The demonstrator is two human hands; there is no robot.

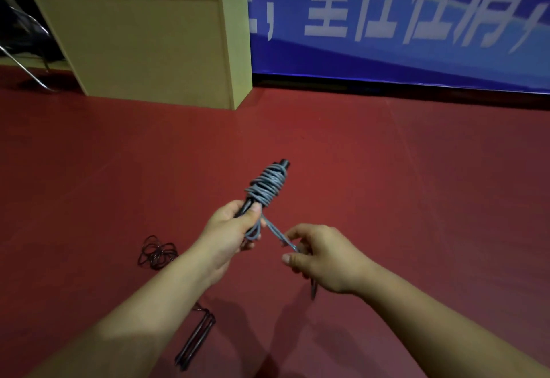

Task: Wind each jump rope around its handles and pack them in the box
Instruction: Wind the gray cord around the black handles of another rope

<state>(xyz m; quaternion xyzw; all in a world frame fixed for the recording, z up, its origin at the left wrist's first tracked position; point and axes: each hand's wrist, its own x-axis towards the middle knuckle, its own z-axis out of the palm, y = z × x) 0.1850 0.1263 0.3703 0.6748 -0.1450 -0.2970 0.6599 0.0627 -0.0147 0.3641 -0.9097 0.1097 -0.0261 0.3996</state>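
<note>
The left hand (235, 226) holds the dark handles (248, 206), fingers closed around them, with the grey jump rope (268, 182) wound on the upper part. The right hand (321, 255) fingers pinch the rope's loose end. A second dark rope (157, 252) lies on the red floor (387, 169)

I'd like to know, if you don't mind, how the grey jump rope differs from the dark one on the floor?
The grey jump rope is held up in both hands; the dark jump rope lies on the red floor. The grey cord is mostly coiled around its handles, while the dark cord sits in a loose tangle apart from its handles. Both have dark handles.
</note>
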